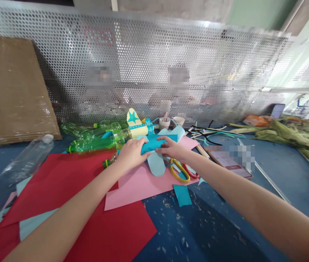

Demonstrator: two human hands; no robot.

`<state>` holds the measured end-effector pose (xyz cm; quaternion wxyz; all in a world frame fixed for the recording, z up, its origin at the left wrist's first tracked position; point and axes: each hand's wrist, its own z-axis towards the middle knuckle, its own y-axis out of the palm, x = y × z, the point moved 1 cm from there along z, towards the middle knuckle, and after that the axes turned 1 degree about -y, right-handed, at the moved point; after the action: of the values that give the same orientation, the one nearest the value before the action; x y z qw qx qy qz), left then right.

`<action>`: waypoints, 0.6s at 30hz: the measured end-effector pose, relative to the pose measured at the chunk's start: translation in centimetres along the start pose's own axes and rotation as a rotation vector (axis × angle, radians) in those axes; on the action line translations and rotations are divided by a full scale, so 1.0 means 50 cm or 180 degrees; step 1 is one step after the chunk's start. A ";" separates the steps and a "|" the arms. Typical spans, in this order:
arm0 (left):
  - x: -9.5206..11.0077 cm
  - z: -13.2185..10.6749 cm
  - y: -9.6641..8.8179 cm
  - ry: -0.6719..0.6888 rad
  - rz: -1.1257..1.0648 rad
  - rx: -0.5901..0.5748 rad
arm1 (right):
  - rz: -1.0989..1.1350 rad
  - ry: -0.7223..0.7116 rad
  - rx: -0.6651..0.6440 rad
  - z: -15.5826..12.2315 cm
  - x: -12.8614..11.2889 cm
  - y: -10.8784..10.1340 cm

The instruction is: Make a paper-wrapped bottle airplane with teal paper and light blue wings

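Note:
A roll of bright blue paper (154, 145) lies between my two hands, over light blue rounded paper pieces (156, 164). My left hand (133, 154) is closed over its left end. Just left of that hand, a clear bottle neck with a green cap (106, 163) sticks out; whether the paper wraps this bottle is hidden. From the right, my right hand (171, 149) grips the paper with curled fingers. Below my right hand are yellow-handled scissors (180, 171) and a red handle (190, 171). Pink paper (140, 185) lies underneath.
Red paper sheets (53, 174) cover the left side. Green bottles (91, 143) and a decorated yellow-and-blue bottle (139, 130) lie behind. A clear bottle (28, 158) is at left. A phone (227, 162), thin sticks (211, 131) and dry husks (282, 134) lie right. Perforated metal (143, 54) stands behind.

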<state>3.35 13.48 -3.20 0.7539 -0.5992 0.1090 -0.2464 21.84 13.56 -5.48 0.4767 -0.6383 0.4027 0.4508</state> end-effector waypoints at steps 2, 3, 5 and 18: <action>-0.002 0.000 0.001 -0.0008 -0.0002 0.0026 | 0.0039 -0.0043 -0.0076 0.002 0.003 -0.004; -0.002 0.000 0.002 -0.0008 -0.0004 0.0037 | 0.0063 -0.0067 -0.0126 0.002 0.005 -0.007; -0.003 0.000 0.003 0.0000 -0.0008 0.0056 | 0.0112 -0.0112 -0.0199 0.004 0.010 -0.013; 0.002 -0.005 -0.007 0.0073 -0.0046 -0.0072 | -0.0157 -0.0271 0.0094 -0.029 0.015 -0.040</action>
<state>3.26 13.18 -2.92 0.7440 -0.6056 0.1161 -0.2574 24.18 12.53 -5.49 0.5137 -0.6212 0.3729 0.4596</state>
